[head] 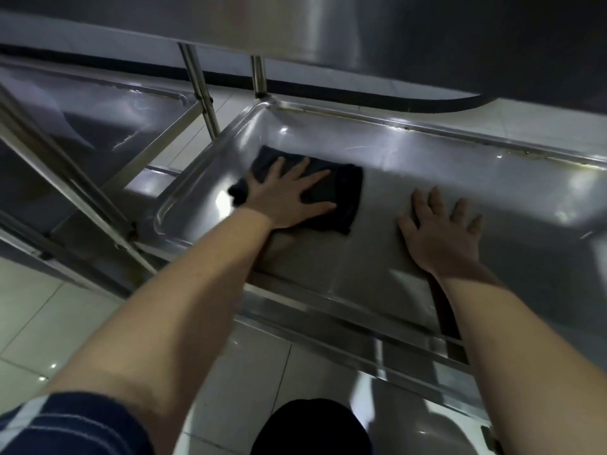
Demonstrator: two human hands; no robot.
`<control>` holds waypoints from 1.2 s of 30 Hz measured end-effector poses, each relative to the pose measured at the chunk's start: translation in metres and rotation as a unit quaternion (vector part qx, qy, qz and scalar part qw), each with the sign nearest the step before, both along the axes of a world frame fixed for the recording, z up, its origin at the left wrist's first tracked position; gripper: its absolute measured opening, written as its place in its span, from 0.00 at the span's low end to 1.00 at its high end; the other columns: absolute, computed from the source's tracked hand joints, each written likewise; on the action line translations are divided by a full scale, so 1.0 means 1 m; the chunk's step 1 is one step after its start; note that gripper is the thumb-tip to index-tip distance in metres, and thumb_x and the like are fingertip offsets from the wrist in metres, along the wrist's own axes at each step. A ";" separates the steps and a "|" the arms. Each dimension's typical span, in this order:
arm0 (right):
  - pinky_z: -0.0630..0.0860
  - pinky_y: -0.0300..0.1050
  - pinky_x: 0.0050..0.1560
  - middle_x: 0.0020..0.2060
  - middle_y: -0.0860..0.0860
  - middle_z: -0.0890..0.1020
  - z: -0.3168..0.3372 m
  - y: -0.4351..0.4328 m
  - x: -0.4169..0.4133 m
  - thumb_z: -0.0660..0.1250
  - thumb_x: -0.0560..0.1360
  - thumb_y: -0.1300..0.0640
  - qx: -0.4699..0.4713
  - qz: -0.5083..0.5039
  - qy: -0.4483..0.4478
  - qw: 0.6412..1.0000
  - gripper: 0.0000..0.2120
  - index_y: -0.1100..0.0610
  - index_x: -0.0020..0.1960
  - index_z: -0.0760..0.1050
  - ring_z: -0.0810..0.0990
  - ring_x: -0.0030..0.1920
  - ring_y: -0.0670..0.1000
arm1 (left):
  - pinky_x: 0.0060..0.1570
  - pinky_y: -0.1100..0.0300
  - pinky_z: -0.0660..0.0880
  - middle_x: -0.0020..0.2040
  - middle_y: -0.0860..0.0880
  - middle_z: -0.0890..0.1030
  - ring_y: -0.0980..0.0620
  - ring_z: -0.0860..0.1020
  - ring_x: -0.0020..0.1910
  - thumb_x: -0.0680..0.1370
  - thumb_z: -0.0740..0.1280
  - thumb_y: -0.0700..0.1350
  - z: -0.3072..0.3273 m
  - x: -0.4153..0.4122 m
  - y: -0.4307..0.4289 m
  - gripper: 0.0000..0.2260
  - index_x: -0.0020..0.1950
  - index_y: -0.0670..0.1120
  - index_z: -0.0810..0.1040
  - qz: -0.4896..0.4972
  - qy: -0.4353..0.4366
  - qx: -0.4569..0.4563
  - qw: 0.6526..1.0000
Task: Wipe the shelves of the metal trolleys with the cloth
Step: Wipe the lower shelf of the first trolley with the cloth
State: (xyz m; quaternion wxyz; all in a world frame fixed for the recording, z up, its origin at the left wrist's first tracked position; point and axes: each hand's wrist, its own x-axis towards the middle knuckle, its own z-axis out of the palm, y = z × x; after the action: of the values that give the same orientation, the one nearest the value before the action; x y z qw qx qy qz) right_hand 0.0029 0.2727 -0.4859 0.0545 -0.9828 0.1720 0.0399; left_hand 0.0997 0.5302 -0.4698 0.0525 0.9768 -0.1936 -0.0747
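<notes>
A dark cloth (345,192) lies flat on the lower shelf (492,192) of a metal trolley, near the shelf's left end. My left hand (289,195) presses on the cloth with fingers spread and straight. To its right my right hand (440,231) rests flat on the bare steel of the same shelf, fingers spread, holding nothing. The shelf is a shallow tray with a raised rim.
The trolley's upper shelf (295,24) hangs over the far side. A second trolley's lower shelf (98,119) stands to the left, with upright posts (200,90) between the two. White floor tiles (39,323) lie below, and my dark-clad knee (312,428) is at the bottom.
</notes>
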 end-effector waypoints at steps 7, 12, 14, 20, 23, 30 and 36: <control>0.40 0.71 0.73 0.81 0.49 0.46 -0.003 0.007 0.001 0.45 0.81 0.38 -0.012 -0.006 0.002 1.000 0.31 0.47 0.81 0.46 0.43 0.78 0.67 | 0.67 0.22 0.42 0.80 0.59 0.38 0.37 0.38 0.79 0.73 0.48 0.77 0.003 -0.005 0.060 0.31 0.73 0.76 0.38 0.097 0.045 0.056 0.993; 0.41 0.70 0.74 0.81 0.49 0.45 0.001 -0.001 0.000 0.45 0.82 0.38 -0.001 0.001 0.013 1.000 0.30 0.47 0.81 0.45 0.43 0.78 0.67 | 0.65 0.22 0.37 0.81 0.58 0.38 0.38 0.36 0.78 0.74 0.49 0.76 0.011 -0.057 -0.032 0.32 0.76 0.72 0.41 -0.049 0.053 0.043 0.996; 0.42 0.69 0.74 0.81 0.48 0.46 0.002 -0.006 0.001 0.45 0.82 0.38 0.008 0.006 0.005 1.000 0.30 0.46 0.81 0.46 0.44 0.78 0.66 | 0.66 0.24 0.36 0.81 0.59 0.39 0.41 0.36 0.79 0.74 0.51 0.76 0.010 -0.070 -0.042 0.33 0.76 0.73 0.42 -0.057 0.054 0.036 0.996; 0.43 0.69 0.74 0.80 0.49 0.49 -0.001 -0.006 -0.002 0.47 0.81 0.37 0.004 0.006 0.002 1.000 0.31 0.47 0.80 0.49 0.45 0.78 0.66 | 0.68 0.25 0.38 0.80 0.62 0.40 0.46 0.39 0.80 0.72 0.52 0.78 0.009 -0.064 0.043 0.34 0.74 0.75 0.43 0.026 0.056 0.017 0.998; 0.43 0.70 0.74 0.80 0.48 0.49 -0.002 0.000 -0.001 0.46 0.81 0.37 0.000 0.004 -0.002 1.000 0.31 0.47 0.81 0.49 0.46 0.78 0.67 | 0.68 0.25 0.40 0.80 0.61 0.40 0.44 0.39 0.80 0.71 0.50 0.78 0.010 -0.061 0.087 0.34 0.73 0.76 0.41 0.101 0.063 0.025 0.993; 0.42 0.73 0.72 0.80 0.43 0.48 -0.001 0.006 -0.003 0.45 0.82 0.40 -0.016 0.001 0.008 1.000 0.29 0.49 0.81 0.48 0.45 0.77 0.68 | 0.65 0.21 0.37 0.81 0.57 0.38 0.35 0.37 0.78 0.71 0.50 0.79 0.007 -0.104 0.006 0.34 0.74 0.75 0.40 0.029 0.046 0.037 0.998; 0.41 0.71 0.73 0.80 0.41 0.46 0.001 -0.001 -0.003 0.45 0.83 0.41 0.008 0.011 0.019 1.000 0.28 0.47 0.81 0.46 0.43 0.78 0.66 | 0.65 0.22 0.40 0.81 0.58 0.43 0.40 0.40 0.79 0.70 0.52 0.79 0.000 -0.125 -0.038 0.36 0.75 0.73 0.44 -0.043 0.007 0.010 0.999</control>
State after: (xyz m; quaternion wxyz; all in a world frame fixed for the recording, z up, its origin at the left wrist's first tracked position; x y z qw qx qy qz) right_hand -0.0005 0.2712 -0.4851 0.0590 -0.9831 0.1622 0.0609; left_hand -0.0256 0.4924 -0.4698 0.0404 0.9677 -0.2338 -0.0855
